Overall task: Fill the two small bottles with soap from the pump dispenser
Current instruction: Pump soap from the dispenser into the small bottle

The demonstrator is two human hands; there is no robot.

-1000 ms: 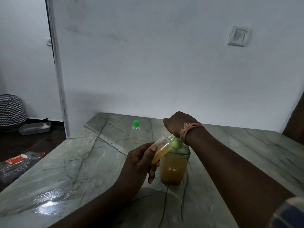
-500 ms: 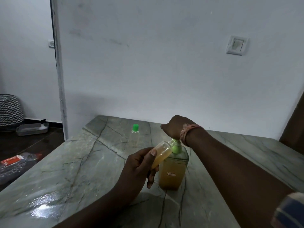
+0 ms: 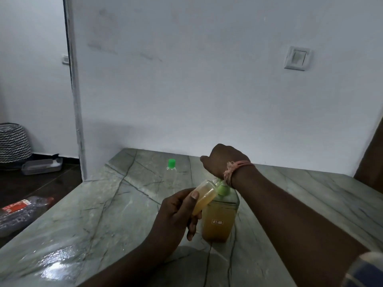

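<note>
Seen from the head camera, a person's left hand (image 3: 176,214) holds a small open bottle (image 3: 204,196) tilted, thumb and fingers (image 3: 191,225) clamped round its amber-filled body, its mouth up against the green pump of the soap dispenser (image 3: 218,219) standing on the marble worktop (image 3: 103,204). The right hand (image 3: 224,160), wrist bent downward, sits over the pump top; how its fingers lie cannot be told. A second small bottle (image 3: 171,171), green-capped, stands farther back near the wall.
</note>
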